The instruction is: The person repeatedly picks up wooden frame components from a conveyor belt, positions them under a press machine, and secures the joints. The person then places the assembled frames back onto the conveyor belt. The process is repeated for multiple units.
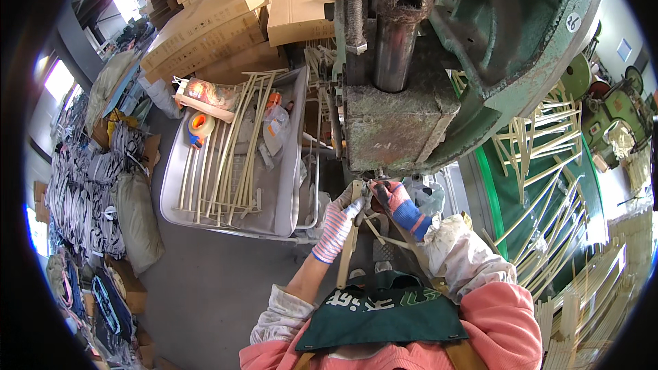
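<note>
My left hand [336, 227], in a striped white and pink glove, is closed around a long cream-coloured bar [348, 253]. The bar slants down toward my apron, its upper end just under the press head [401, 127]. Close by on the right, my right hand [399, 204], in a blue and orange-red glove, has its fingers bent together below the press tool. What those fingers hold is too small and dark to make out. More cream strips [391, 240] show between and below my hands. The work point under the press is partly hidden by my gloves.
A grey-white tub [288, 185] on the left holds long cream bars, a tape roll [200, 125] and a patterned pouch [209, 98]. Cardboard boxes [300, 15] are stacked behind. On the right, a green table [504, 223] bears many cream bars. A foot pedal [383, 252] lies below.
</note>
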Motion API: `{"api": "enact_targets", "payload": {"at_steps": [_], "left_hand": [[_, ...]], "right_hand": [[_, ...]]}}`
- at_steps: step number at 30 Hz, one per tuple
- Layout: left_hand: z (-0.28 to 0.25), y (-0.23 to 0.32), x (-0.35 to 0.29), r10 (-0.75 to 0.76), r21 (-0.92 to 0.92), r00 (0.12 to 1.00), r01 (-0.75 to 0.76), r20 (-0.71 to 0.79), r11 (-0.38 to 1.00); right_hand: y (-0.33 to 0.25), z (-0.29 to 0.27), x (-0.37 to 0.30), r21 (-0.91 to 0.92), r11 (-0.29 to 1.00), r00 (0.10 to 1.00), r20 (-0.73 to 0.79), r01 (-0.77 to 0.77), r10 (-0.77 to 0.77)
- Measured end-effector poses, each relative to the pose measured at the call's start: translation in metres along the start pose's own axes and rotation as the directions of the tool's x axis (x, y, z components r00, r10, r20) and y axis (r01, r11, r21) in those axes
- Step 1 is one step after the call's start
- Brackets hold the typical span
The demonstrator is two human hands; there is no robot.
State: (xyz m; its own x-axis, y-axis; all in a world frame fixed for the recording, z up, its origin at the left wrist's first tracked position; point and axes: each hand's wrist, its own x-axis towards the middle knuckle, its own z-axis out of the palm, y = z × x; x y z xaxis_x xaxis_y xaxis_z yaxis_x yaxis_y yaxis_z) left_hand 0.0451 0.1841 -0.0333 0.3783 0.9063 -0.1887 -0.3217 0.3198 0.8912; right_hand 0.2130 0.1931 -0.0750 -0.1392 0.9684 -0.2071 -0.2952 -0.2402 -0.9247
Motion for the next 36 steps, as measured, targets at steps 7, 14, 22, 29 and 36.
{"api": "enact_targets", "payload": {"at_steps": [7,14,22,29,36], "left_hand": [[-0.018,0.011,0.007,-0.064,0.028,0.986,0.060,0.155,0.998],[-0.012,-0.020,0.023,0.051,-0.085,0.998,-0.048,0.040,0.995],[-0.008,-0.011,0.029,-0.009,-0.085,1.000,0.009,-0.005,0.996],[-0.006,0.004,0.025,-0.044,-0.098,0.994,0.053,0.096,0.994],[-0.010,0.008,0.026,-0.014,-0.106,0.990,0.029,0.140,0.994]], "right_hand": [[0.000,-0.028,0.019,-0.192,0.965,0.974,0.104,-0.177,0.199],[-0.001,-0.029,0.020,-0.441,0.887,0.991,-0.067,-0.137,0.120],[0.088,-0.068,0.063,-0.327,0.911,0.925,-0.194,0.253,-0.327],[0.093,-0.075,0.061,-0.100,0.992,0.995,-0.074,-0.078,0.071],[0.085,-0.064,0.059,-0.203,0.979,0.998,-0.056,-0.028,0.017]]}}
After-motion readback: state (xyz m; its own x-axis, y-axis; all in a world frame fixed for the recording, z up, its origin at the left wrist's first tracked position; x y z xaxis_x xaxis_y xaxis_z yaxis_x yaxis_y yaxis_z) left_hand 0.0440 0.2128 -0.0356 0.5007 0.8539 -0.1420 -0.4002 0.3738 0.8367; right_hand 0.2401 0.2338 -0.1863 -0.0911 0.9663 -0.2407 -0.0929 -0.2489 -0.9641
